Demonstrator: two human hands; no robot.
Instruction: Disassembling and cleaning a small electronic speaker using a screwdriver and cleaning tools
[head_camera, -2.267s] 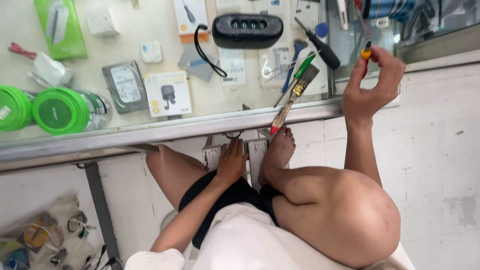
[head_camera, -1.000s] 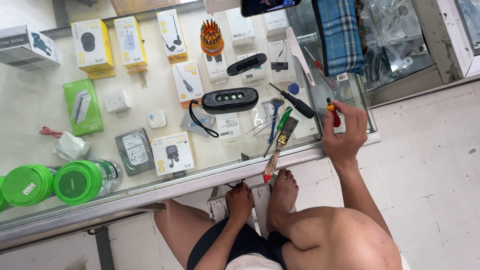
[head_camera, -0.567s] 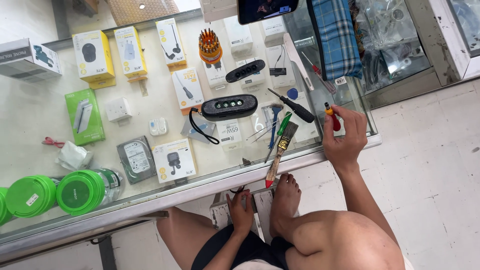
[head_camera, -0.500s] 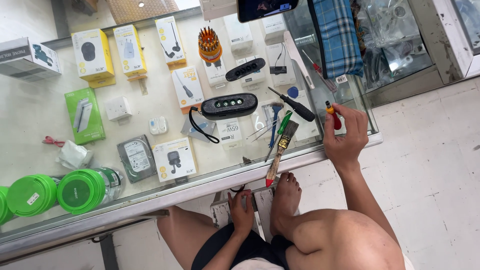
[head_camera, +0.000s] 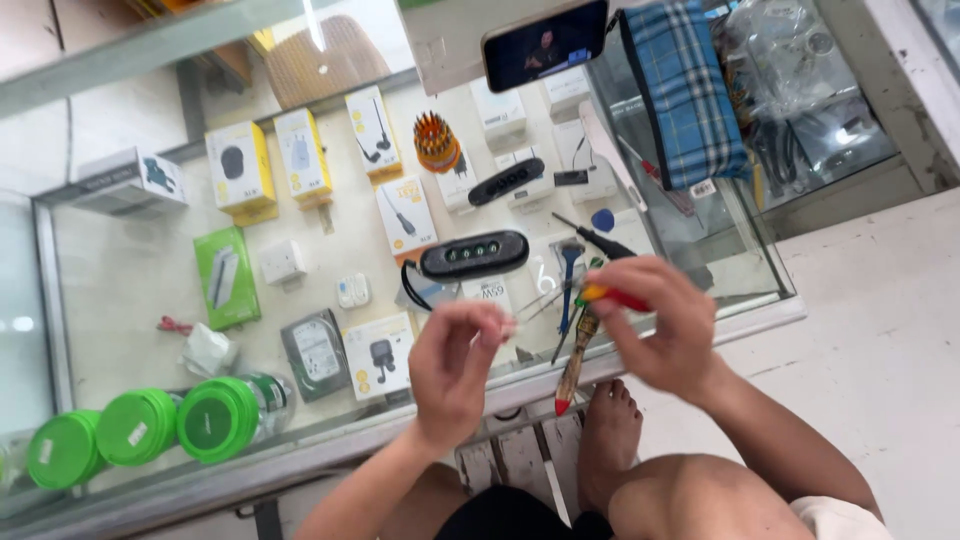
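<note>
My right hand (head_camera: 665, 335) grips a small screwdriver with a red and yellow handle (head_camera: 612, 296) above the glass counter (head_camera: 130, 300). My left hand (head_camera: 455, 365) is raised beside it, its fingertips pinched on something small and pale (head_camera: 508, 327) that I cannot make out. The two hands are a short gap apart. Just beyond them on the glass lies a black oblong device with a cord (head_camera: 474, 254), and a brush with a red tip (head_camera: 574, 365) lies at the counter's near edge.
Boxed accessories (head_camera: 240, 170) and green round lids (head_camera: 215, 417) sit inside the case. An orange bit holder (head_camera: 436, 143), a black-handled screwdriver (head_camera: 600, 240), a blue checked pouch (head_camera: 685, 90) and a phone (head_camera: 545, 45) stand further back. My bare foot (head_camera: 608, 440) rests below.
My left hand has come up from my lap to the counter, pinching a small thing. The right hand with the screwdriver moved left toward it. The view tilted upward.
</note>
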